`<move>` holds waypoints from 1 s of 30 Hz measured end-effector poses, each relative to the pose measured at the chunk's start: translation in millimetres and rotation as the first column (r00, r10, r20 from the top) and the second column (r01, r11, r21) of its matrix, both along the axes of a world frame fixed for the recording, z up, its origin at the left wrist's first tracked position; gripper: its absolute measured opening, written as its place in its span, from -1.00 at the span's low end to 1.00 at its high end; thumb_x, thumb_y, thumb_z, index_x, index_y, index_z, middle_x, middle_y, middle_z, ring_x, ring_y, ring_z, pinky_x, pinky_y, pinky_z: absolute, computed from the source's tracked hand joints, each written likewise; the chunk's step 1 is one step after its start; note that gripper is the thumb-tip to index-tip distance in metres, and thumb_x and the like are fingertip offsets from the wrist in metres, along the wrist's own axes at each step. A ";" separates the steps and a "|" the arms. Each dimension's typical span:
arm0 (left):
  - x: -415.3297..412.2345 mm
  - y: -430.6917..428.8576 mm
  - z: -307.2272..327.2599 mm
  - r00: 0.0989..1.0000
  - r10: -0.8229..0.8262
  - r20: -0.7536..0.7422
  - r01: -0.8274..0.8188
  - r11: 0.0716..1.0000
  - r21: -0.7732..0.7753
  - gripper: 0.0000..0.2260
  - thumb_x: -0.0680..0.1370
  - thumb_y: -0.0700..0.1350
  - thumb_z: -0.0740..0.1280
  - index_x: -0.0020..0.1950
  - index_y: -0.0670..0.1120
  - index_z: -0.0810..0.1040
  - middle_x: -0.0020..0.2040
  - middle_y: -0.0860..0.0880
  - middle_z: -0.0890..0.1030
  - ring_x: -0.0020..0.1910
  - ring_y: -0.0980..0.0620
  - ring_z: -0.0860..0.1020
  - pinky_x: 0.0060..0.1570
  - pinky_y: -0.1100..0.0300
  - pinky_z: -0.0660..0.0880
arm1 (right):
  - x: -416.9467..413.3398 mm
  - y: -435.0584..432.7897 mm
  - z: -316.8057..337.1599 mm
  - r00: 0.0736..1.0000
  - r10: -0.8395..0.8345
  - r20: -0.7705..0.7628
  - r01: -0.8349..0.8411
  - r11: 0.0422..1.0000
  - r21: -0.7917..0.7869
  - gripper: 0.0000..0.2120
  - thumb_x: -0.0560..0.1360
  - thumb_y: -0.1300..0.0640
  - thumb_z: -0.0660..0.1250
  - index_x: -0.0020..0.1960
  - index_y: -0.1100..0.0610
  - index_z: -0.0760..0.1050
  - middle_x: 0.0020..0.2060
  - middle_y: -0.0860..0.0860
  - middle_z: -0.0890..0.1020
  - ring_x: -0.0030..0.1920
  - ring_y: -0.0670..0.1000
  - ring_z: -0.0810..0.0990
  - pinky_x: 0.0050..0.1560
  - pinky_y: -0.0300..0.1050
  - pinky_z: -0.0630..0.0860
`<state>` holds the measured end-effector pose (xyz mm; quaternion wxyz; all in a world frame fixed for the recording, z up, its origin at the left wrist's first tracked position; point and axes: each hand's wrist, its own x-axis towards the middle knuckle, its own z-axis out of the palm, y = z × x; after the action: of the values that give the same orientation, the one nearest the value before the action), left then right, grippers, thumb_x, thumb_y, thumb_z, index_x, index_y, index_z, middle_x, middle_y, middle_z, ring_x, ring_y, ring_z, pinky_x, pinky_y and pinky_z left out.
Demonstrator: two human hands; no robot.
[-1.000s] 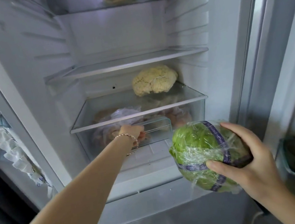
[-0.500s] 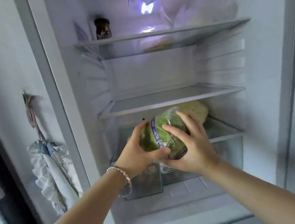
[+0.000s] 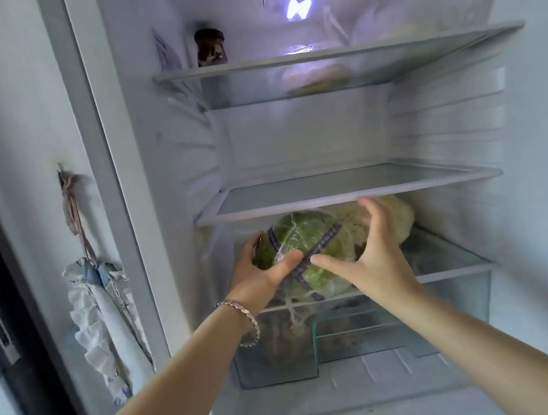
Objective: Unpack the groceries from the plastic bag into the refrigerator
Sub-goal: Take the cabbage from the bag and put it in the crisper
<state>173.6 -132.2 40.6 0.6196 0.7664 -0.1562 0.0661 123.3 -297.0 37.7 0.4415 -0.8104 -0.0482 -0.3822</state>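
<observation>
A green lettuce (image 3: 305, 248), wrapped in clear film with purple tape, lies at the front of the glass shelf (image 3: 456, 267) above the crisper drawer. My left hand (image 3: 260, 274) holds its left side, fingers curled behind it and thumb across the front. On its right side my right hand (image 3: 372, 257) touches it with spread, nearly straight fingers and an outstretched thumb. A pale cauliflower (image 3: 401, 215) sits just behind the lettuce on the same shelf. The plastic bag is out of view.
The middle shelf (image 3: 349, 187) hangs close above the lettuce. A dark jar (image 3: 210, 48) and bagged food stand on the top shelf (image 3: 333, 58). Bagged items fill the crisper drawer (image 3: 450, 306). A cloth (image 3: 104, 324) hangs on the wall at left.
My right hand carried the lettuce up from the lower right and my left hand left the drawer to join it. The lettuce went onto the shelf by the cauliflower, and my right fingers have spread.
</observation>
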 end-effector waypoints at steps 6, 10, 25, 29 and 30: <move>10.6 -8.5 0.1 0.998 0.041 -0.041 -0.044 0.996 -0.074 -0.46 0.34 0.02 0.50 0.27 0.06 0.40 0.13 0.04 0.54 0.11 -0.02 0.56 0.15 -0.03 0.52 | 22.2 -5.3 8.1 0.870 0.262 -0.417 -0.170 0.955 0.245 0.19 0.18 -0.11 0.57 0.53 0.04 -0.15 0.47 0.01 0.21 0.43 0.03 0.25 0.37 -0.09 0.23; 21.5 -14.4 1.9 0.994 0.052 -0.096 -0.073 0.972 -0.224 -0.53 0.35 -0.03 0.50 0.21 0.01 0.46 0.10 -0.03 0.60 -0.05 0.05 0.61 -0.08 0.18 0.59 | 39.1 -7.2 16.9 0.863 0.347 -0.367 -0.253 0.926 0.281 0.06 0.18 0.02 0.60 0.50 0.02 0.04 0.36 -0.02 0.36 0.25 -0.06 0.37 0.22 -0.15 0.31; 38.3 -4.1 -17.1 0.984 0.175 0.019 -0.176 0.978 0.116 -0.40 0.54 0.02 0.29 0.50 0.01 0.10 0.31 0.07 0.43 0.32 0.03 0.42 0.35 0.10 0.34 | 134.1 7.9 25.3 0.819 0.295 -0.491 -0.229 0.954 0.191 -0.03 0.25 -0.21 0.50 0.46 0.17 0.15 0.35 0.10 0.36 0.38 0.12 0.33 0.39 0.02 0.32; 47.4 -12.2 -17.4 0.972 0.227 -0.053 -0.230 0.971 -0.060 -0.39 0.45 -0.05 0.43 0.42 0.03 0.22 0.13 0.06 0.49 0.21 -0.02 0.50 0.25 -0.04 0.46 | 126.0 -6.2 3.9 0.635 0.568 -0.523 -0.293 0.804 0.517 0.30 -0.19 -0.17 0.63 0.45 0.07 0.14 0.27 0.11 0.49 0.21 0.11 0.52 0.27 0.07 0.46; 50.8 -14.0 -17.6 0.969 0.236 -0.070 -0.241 0.968 -0.074 -0.31 0.41 -0.07 0.47 0.44 0.02 0.19 0.19 0.02 0.48 0.24 -0.04 0.48 0.25 -0.05 0.45 | 128.4 -7.5 2.4 0.620 0.603 -0.502 -0.311 0.776 0.549 0.26 -0.19 -0.15 0.62 0.42 0.11 0.20 0.22 0.12 0.54 0.17 0.10 0.55 0.24 0.05 0.48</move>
<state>224.4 -146.2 23.0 0.6423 0.7553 -0.0412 0.1234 251.7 -304.5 40.1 0.6726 -0.7378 -0.0197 0.0538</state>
